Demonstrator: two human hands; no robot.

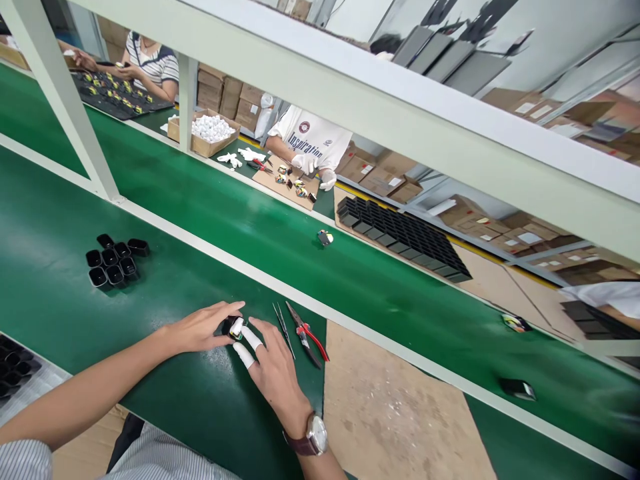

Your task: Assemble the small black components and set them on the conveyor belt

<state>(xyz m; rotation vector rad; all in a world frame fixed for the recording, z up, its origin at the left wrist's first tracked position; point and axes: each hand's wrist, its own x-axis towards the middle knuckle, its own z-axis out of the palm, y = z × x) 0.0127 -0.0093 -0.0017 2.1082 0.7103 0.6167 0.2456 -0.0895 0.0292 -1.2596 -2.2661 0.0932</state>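
Flat green worktop (190,400) | person's right hand (276,360), two fingers white-covered | bare left hand (204,327) | red-handled metal pliers (303,329), three o'clock | small black-and-white part (236,327) at clock's centre, grasped by left hand, touched by right (grip unclear)

Readable text: one word. The white shirt (340,137) of the co-worker across the conveyor bears dark lettering (306,147), "Inspiration", on its front; the final letters are less sharp. Also on this shirt: a round dark-red emblem (305,127) above the word and a small dark mark (328,142) near its end, both illegible. Right of the shirt, white carton labels (367,169) carry no legible print. Below the shirt, nearer the camera, the wristwatch dial (319,433) is unreadable.
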